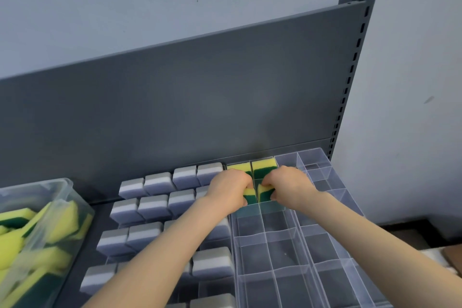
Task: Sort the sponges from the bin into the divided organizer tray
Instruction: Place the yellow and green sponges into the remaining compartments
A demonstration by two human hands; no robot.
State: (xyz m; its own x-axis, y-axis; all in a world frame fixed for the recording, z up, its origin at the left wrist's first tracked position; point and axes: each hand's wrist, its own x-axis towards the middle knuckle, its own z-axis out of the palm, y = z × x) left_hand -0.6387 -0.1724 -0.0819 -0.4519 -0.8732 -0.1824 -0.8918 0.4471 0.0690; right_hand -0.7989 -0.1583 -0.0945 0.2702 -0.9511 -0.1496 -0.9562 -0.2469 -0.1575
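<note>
The left grip (228,186) and right grip (290,184) each clasped a yellow-green sponge (249,195), pressing them into neighbouring second-row cells of the organizer tray (287,252). Two seated sponges (263,165) filled the back row; the bin (62,197) held plenty, so most sorting looked undone.

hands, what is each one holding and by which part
One yellow-and-green sponge each: the left hand grips the left sponge, the right hand the right sponge, fingers curled over the yellow top edge.
</note>
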